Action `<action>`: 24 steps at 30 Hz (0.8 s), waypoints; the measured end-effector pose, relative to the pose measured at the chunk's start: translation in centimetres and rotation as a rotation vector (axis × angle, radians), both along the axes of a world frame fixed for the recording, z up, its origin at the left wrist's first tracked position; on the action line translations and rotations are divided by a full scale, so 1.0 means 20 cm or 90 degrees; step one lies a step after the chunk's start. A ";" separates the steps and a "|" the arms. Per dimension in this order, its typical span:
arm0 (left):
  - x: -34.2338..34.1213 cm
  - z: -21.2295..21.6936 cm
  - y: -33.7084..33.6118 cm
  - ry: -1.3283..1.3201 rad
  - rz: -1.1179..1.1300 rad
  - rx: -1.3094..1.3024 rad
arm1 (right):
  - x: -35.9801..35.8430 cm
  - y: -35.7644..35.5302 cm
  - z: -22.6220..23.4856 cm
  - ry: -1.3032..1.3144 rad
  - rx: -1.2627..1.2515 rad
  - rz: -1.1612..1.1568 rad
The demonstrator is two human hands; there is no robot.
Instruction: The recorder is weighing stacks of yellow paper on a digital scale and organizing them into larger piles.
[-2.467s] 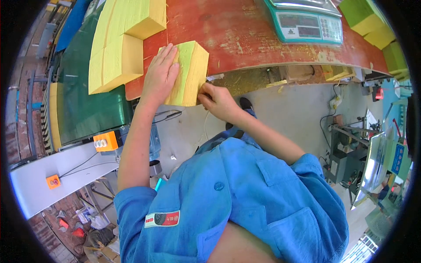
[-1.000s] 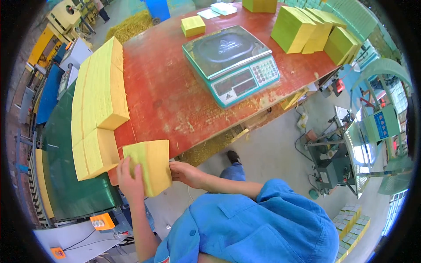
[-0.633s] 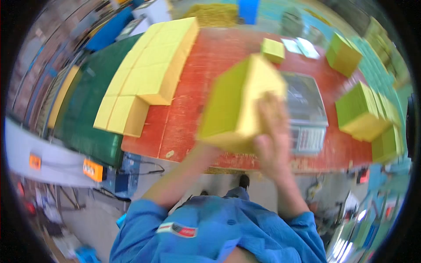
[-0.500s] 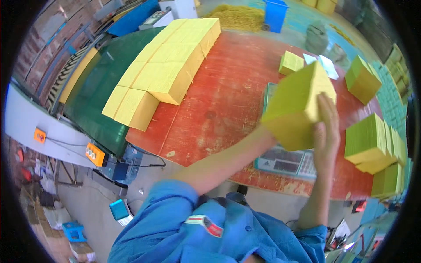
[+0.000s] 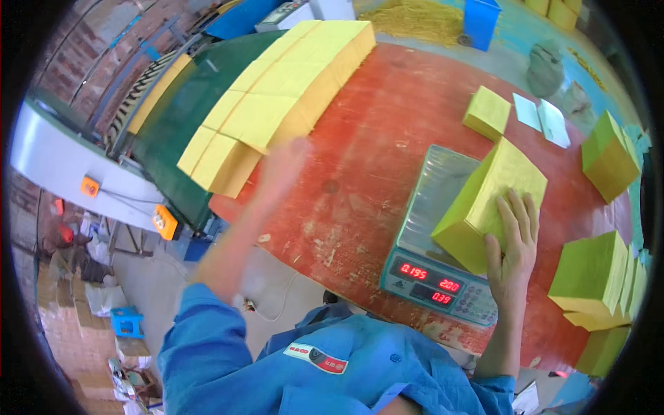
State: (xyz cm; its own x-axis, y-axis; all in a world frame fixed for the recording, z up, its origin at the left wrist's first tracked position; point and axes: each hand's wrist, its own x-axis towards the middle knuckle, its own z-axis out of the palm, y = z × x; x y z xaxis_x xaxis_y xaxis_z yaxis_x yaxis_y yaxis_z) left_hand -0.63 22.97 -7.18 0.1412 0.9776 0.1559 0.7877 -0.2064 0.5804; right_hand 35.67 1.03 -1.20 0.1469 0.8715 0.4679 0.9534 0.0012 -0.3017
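— Right hand (image 5: 510,243), what is it doing?

— It lies flat, fingers spread, on the near top edge of a thick yellow-green block of stacked paper sheets (image 5: 490,202). The palm presses from the side nearest the person; the fingers point away over the block's top face. It is not curled round the block, only laid open against it.

— And where is that block?

— On the steel pan of a teal electronic weighing scale (image 5: 443,242), tilted a little, its far corner over the pan's right edge. The scale stands on a worn red wooden table (image 5: 373,131), with its lit red display just below the block and left of the wrist.

— The left hand (image 5: 280,169)?

— Blurred, raised over the table's left part, well apart from the block. It looks open and holds nothing, with the fingers towards a long row of yellow paper stacks (image 5: 277,104) that runs along the table's left edge beside a green conveyor belt (image 5: 176,114).

— Anything else about?

— A smaller yellow-green paper block (image 5: 487,112) lies on the table beyond the scale, more yellow-green stacks (image 5: 596,277) stand right of the right hand, and a blue plastic bin (image 5: 480,22) sits on the floor past the table
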 end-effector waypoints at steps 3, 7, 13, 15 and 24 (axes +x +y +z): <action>-0.59 -0.10 0.46 0.300 0.063 0.440 | 0.01 0.05 0.00 0.020 -0.014 0.082; -0.64 -0.20 0.66 0.452 0.054 0.147 | 0.00 0.04 -0.03 0.018 -0.019 0.080; -0.65 -0.25 0.52 0.379 -0.075 0.170 | -0.08 -0.07 0.01 -0.013 0.038 0.037; -0.64 -0.37 0.39 0.333 -0.151 0.146 | -0.19 0.01 0.01 -0.023 0.098 -0.025; -0.52 -0.10 -0.66 0.225 -0.382 0.171 | -1.21 -0.28 -0.55 0.905 -0.158 0.073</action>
